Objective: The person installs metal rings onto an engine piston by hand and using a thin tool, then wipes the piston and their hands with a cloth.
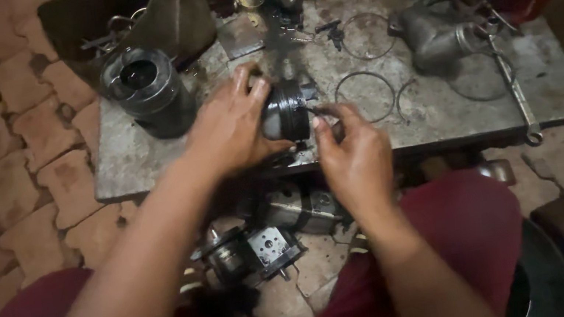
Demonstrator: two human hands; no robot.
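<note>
Piston ring work at a low metal table point(149, 163). The left hand point(229, 129) is clenched around a dark piston point(286, 111) lying on its side near the middle of the table's front edge, fingers wrapped over its crown end. The right hand point(356, 158), just right of the piston, pinches a thin ring point(323, 111) at the piston's side; whether the ring already sits in a groove cannot be told. The step in hand appears to be working a ring on or off the piston. The next move likely calls for a steady hold on the piston while the ring is spread evenly, since a thin ring may snap if twisted. Loose rings point(366, 96) lie on the table right of the piston, a second piston point(149, 89) stands upright to its left, a grey casting point(435, 38) lies farther right, and a spanner point(515, 97) rests near the table's right edge.
</note>
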